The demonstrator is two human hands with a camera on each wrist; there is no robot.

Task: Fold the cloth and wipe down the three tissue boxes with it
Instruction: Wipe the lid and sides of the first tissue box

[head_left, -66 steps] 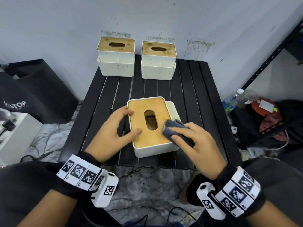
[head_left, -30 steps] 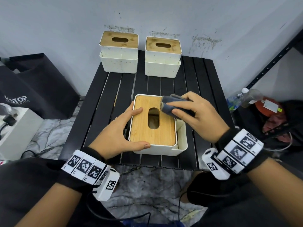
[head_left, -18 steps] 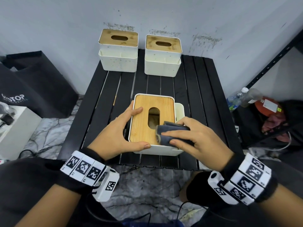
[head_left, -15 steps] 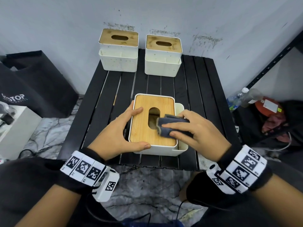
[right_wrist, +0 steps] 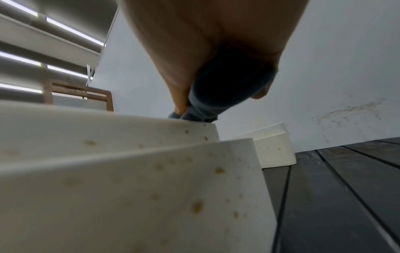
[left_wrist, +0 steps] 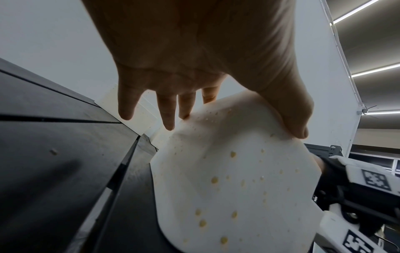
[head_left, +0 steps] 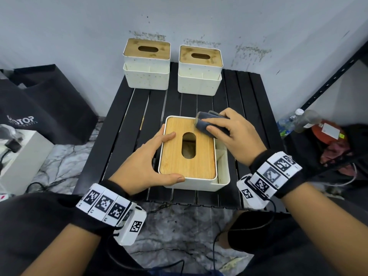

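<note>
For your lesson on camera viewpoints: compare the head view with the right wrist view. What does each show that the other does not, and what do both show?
Only the head view shows the left hand gripping the near tissue box, its wooden lid with the oval slot, both far tissue boxes with stained lids, and the black bag.

Only the right wrist view shows brown spots on the near box's white side and ceiling lights.

Both show the right hand gripping the folded cloth at the lid's far right corner, and the black slatted table.
</note>
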